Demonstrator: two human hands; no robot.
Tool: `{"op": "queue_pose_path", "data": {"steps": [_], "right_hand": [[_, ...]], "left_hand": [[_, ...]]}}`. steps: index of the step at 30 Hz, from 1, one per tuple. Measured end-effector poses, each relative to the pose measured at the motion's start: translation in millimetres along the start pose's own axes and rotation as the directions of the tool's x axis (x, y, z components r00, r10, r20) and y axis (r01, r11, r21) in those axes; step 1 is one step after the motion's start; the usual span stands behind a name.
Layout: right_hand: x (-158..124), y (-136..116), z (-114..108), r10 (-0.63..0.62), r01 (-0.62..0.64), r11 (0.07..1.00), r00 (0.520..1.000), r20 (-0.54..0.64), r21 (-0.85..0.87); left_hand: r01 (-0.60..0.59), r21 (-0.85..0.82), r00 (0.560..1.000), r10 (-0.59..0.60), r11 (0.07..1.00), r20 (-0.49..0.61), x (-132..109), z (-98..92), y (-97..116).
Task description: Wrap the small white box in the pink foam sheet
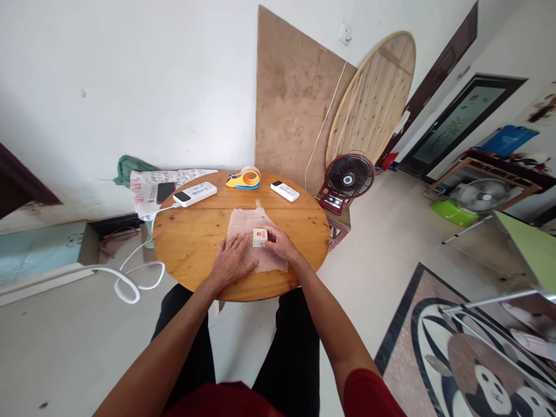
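Note:
A sheet of bubble wrap point(254, 223) lies spread on the round wooden table point(195, 237) in front of me. A small white box with a red mark point(259, 237) sits on the wrap near its middle. My left hand point(232, 260) lies flat on the wrap's near left part, fingers stretched out. My right hand point(281, 244) has its fingers closed on the right side of the small box.
At the table's far side lie a white remote point(195, 194), an orange and blue tape dispenser point(244, 178) and a smaller white remote point(285, 191). A printed bag with a phone point(150, 188) sits at the left edge. A floor fan point(348, 178) stands to the right.

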State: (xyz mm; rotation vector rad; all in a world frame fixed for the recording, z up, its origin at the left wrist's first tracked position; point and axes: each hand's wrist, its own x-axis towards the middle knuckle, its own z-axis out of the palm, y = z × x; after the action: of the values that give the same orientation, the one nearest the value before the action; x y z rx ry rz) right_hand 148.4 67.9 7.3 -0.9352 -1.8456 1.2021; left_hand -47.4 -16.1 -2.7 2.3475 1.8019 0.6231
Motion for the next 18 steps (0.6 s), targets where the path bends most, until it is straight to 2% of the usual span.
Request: {"op": "queue_pose_path", "data": {"steps": [8,14,18], "right_hand": [[-2,10,1,-0.037,0.038,0.999,0.999,0.008,-0.004],[-9,3,-7,-0.050,0.046,0.997,0.995,0.089,0.055],[-10,4,-14,-0.019,0.011,0.997,0.995,0.098,0.080]], "left_hand": [[-0.003,-0.011,1.000,0.003,1.000,-0.014,2,4.8,-4],[0.018,-0.044,0.992,-0.024,0.999,-0.127,-12,-4.9,2],[-0.107,-0.004,0.993,0.107,0.994,-0.047,-32,-19.1,15]]}}
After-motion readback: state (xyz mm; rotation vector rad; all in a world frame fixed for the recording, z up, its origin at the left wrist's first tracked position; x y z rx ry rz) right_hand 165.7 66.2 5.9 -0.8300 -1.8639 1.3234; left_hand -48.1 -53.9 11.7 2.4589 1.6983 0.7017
